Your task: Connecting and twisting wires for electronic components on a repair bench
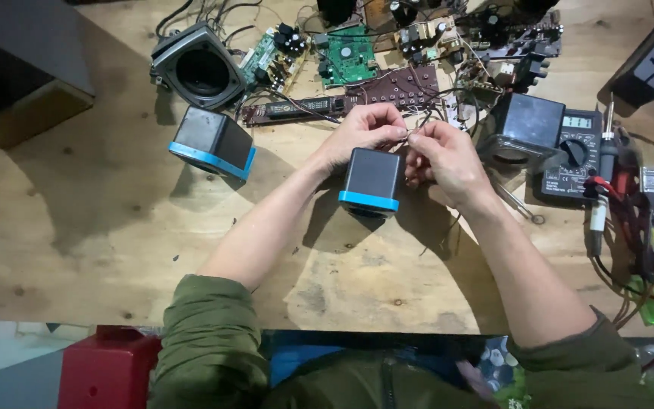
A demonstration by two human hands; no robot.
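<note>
Sleeves nearest me; both hands meet just behind the upright speaker box (371,183) on the tabletop (115,220), left hand (361,132) and right hand (448,159) each pinching a thin wire (416,127) between them.

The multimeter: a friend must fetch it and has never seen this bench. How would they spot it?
Start at the plywood workbench and go to its right side, past the right hand. The multimeter lies flat beside a dark speaker housing. Only it has a round selector dial and a small display.
</note>
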